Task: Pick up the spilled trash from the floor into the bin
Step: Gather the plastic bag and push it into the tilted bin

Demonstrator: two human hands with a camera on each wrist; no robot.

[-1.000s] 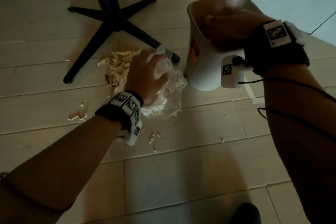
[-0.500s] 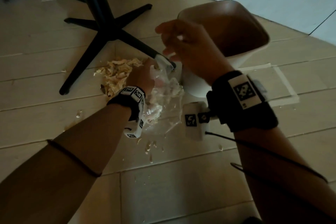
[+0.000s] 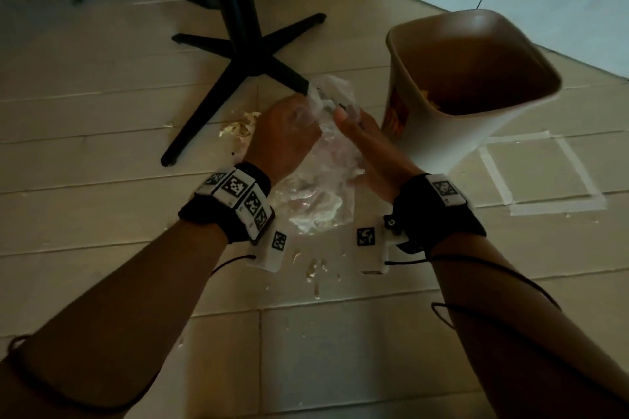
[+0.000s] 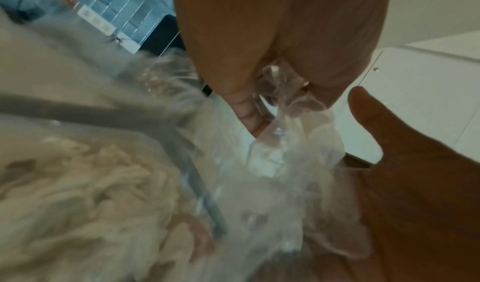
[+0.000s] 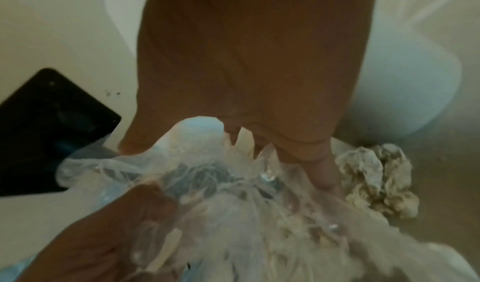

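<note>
On the tiled floor [image 3: 306, 350], both hands grip a clear plastic bag [image 3: 320, 201]: left hand [image 3: 286, 136], right hand [image 3: 371, 153]; bin [image 3: 442, 133] at two o'clock.

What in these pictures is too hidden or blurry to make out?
- Head view: the bin's contents, lost in shadow.
- Head view: the scrap pile, mostly behind the left hand.
- Left wrist view: the plastic bag's contents, blurred.
- Right wrist view: the right hand's fingertips, buried in plastic.
</note>
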